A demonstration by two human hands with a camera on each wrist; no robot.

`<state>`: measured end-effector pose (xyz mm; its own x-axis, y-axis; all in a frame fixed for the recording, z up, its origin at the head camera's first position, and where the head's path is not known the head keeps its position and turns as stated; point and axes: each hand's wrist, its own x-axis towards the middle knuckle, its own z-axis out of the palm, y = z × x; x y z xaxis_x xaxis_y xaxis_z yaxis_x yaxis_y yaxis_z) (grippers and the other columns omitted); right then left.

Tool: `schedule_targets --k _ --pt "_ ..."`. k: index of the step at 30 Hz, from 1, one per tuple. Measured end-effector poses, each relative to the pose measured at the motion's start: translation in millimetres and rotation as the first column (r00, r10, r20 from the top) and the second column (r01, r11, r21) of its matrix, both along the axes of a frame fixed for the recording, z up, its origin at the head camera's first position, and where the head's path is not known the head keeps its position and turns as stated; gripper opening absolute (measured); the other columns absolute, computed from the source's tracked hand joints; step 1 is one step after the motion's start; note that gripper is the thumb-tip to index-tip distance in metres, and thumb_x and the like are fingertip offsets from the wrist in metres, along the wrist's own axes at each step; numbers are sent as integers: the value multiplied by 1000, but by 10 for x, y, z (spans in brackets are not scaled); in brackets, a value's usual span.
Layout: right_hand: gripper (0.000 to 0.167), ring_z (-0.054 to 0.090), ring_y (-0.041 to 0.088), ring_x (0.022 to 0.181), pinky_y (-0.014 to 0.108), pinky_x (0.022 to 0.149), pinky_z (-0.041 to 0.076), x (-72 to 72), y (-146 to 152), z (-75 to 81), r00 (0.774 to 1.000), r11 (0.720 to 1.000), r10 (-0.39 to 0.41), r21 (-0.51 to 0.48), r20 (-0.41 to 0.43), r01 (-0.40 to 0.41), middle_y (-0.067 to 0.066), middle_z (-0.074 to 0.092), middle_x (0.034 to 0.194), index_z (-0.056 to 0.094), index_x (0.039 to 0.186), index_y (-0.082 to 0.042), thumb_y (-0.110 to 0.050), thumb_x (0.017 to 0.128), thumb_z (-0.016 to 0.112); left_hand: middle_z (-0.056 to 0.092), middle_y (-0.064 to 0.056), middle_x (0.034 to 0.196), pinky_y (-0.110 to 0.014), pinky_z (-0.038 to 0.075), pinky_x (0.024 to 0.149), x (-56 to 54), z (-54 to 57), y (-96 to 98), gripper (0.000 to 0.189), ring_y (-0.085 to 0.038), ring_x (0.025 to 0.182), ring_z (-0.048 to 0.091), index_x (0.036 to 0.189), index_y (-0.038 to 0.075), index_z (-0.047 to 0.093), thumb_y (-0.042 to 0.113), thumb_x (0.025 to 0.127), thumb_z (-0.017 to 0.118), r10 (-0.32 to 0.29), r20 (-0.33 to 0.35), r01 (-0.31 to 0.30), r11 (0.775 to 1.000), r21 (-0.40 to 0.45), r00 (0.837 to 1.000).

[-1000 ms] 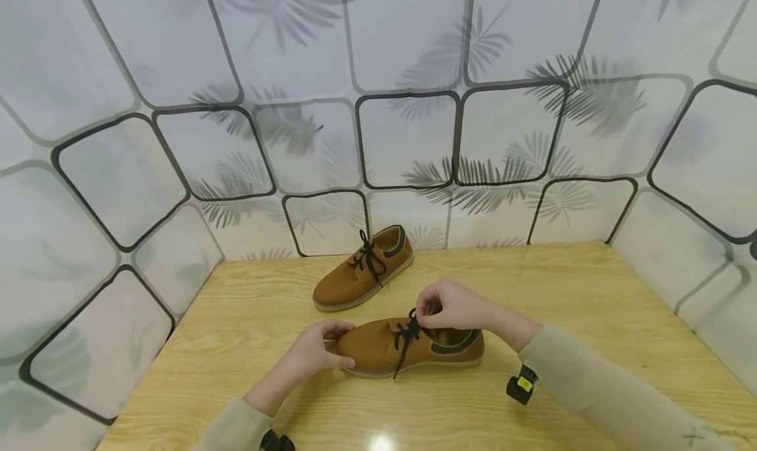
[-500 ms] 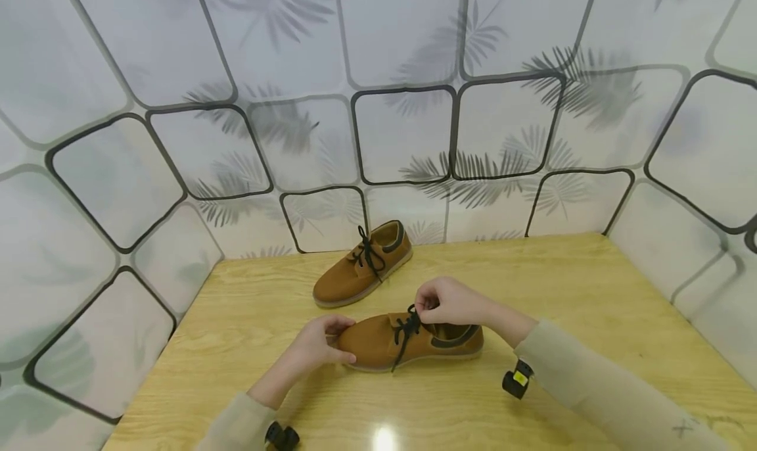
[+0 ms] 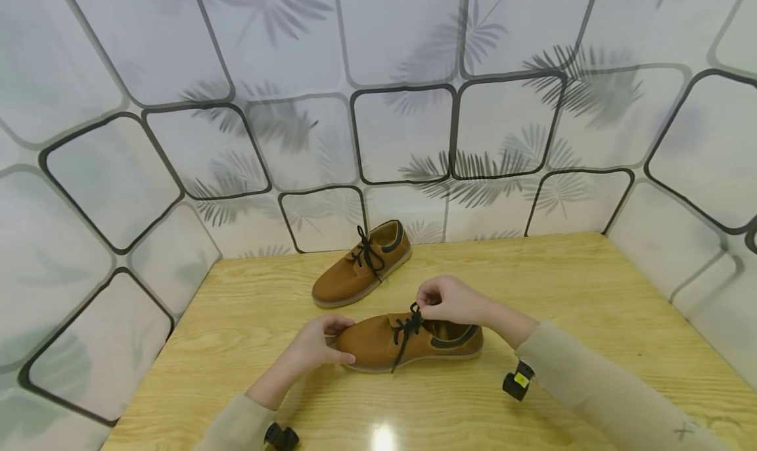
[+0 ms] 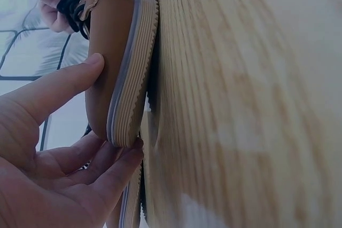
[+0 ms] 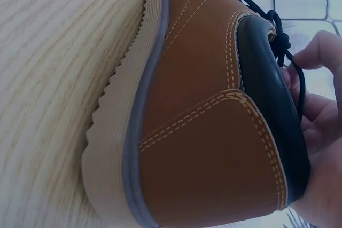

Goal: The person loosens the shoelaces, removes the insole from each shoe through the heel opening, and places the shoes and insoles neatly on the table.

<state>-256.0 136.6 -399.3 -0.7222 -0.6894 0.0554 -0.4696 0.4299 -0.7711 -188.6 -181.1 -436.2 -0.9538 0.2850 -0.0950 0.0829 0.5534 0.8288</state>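
A brown leather shoe (image 3: 372,346) with a pale sole lies sole down on the table, its toe to the left. My left hand (image 3: 313,346) holds the toe, thumb on the near side and fingers round the front. The sole's ridged edge is plain in the left wrist view, between that thumb (image 4: 80,81) and the fingers. At the shoe's opening my right hand (image 3: 452,301) pinches the black shoelace (image 3: 408,329) by the knot. The knot (image 5: 283,44) and a lace strand beside the finger and thumb show in the right wrist view. One lace end hangs down the near side.
A matching brown shoe (image 3: 343,283), its laces tied in a bow, stands behind at the back of the wooden table (image 3: 532,267). Patterned cloth walls (image 3: 408,139) enclose the table at the back and both sides.
The head view has shifted a little. My left hand keeps its hold on the toe, and my right hand stays at the lace, lifted very slightly in the last half second.
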Motion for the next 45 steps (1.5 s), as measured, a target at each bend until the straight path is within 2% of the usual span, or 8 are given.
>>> schedule_targets --k 6,15,21,29,38,45 --pt "10 47 10 72 25 68 42 19 17 -18 999 996 -35 -84 36 38 -2 53 80 61 87 -7 -3 96 61 72 -20 130 -49 60 104 14 -3 -2 61 -39 123 68 132 -4 67 -3 77 93 4 2 -4 1000 0 1000" --pt "5 60 3 80 24 75 55 24 8 43 998 999 44 -15 -48 -45 1 72 92 72 98 -8 -10 100 68 70 -21 132 -49 60 105 15 10 4 62 -42 125 67 134 -4 66 -3 78 92 4 7 -4 1000 4 1000" --pt "10 61 1 76 24 72 55 17 -2 62 997 999 48 8 -53 -48 -2 73 87 74 94 -10 -17 100 74 70 -22 133 -49 60 105 7 5 1 62 -43 125 67 134 -5 65 -3 78 92 2 5 -2 1000 8 1000" --pt "10 62 0 75 23 72 56 -19 8 22 998 998 63 -25 -28 -64 1 74 86 76 92 -7 -13 100 73 71 -21 131 -49 60 105 12 3 3 62 -41 124 67 133 -4 66 -3 77 92 10 10 -10 1000 0 1000" --pt "10 61 6 76 24 72 54 7 5 18 1000 999 -20 -43 -4 20 2 75 87 75 91 -7 -11 99 71 70 -21 133 -49 60 105 14 10 6 62 -41 125 66 135 -3 65 -2 79 91 8 21 -8 1000 10 1000" --pt "9 58 11 74 25 71 51 11 24 -20 990 985 -128 -110 57 134 2 72 86 74 91 -3 -7 96 68 70 -21 133 -49 60 105 14 0 3 62 -41 126 66 135 -3 65 -2 79 92 12 26 -12 1000 14 1000"
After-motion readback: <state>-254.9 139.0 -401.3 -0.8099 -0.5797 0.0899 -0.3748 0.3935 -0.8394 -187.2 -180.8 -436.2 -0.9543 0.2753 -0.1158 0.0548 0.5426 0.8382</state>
